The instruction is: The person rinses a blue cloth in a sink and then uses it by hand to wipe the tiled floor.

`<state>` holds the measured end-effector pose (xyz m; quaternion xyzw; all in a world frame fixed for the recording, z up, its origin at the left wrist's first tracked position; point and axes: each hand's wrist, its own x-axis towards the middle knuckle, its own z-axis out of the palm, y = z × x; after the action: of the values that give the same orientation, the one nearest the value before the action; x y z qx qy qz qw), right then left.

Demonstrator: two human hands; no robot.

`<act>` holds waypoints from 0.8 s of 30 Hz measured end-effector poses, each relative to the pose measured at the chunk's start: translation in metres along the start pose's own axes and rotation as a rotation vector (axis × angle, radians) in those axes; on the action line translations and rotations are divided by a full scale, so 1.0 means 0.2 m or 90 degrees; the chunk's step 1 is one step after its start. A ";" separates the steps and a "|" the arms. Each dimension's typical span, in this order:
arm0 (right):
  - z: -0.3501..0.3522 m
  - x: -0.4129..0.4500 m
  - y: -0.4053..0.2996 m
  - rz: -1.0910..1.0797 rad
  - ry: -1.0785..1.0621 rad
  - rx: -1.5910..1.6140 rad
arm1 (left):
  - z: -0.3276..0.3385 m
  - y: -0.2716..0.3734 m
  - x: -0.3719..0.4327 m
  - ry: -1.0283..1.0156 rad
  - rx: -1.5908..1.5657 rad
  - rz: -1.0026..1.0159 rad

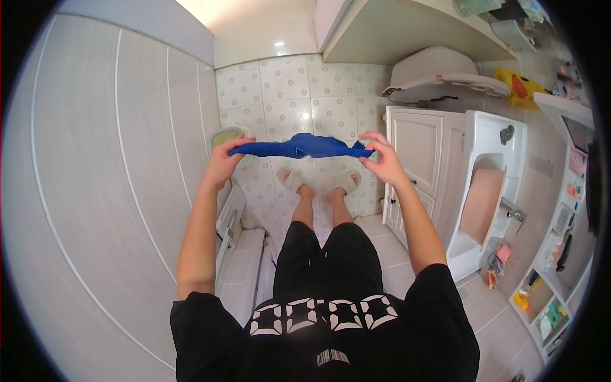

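Note:
A blue cloth [305, 147] is stretched level in front of me, held between both hands above the tiled floor. My left hand [225, 160] grips its left end, thumb below and fingers on top. At the other end, my right hand [385, 157] pinches a corner between thumb and fingers, with a small bunched bit of cloth beside the fingertips. The cloth's upper edge bulges unevenly near its middle, where a fold shows. Partly behind my left hand stands a light-coloured bucket or bin [233, 136] on the floor.
To the right are a white cabinet [414, 148] and a sink [496, 125] with a washboard [483, 205] and a metal faucet [514, 214]. A folded plastic tub [434, 76] rests beyond them. A tiled wall [95, 157] rises at left, near a white folding rack or appliance [238, 267].

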<state>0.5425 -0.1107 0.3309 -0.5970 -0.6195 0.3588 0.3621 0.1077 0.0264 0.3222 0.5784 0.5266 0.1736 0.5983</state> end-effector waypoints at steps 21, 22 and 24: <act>0.15 0.16 0.14 0.474 -0.080 0.420 | 0.52 0.06 0.23 -0.037 -0.345 -0.129; 0.15 0.14 0.16 0.435 -0.124 0.349 | 0.55 0.01 0.23 -0.024 -0.262 -0.122; 0.18 0.13 0.20 0.336 -0.143 0.211 | 0.58 -0.09 0.22 -0.040 0.056 -0.052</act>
<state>0.5297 -0.0838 0.2794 -0.6266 -0.4127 0.5998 0.2781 0.2133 -0.0010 0.2619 0.5873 0.5380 0.1079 0.5950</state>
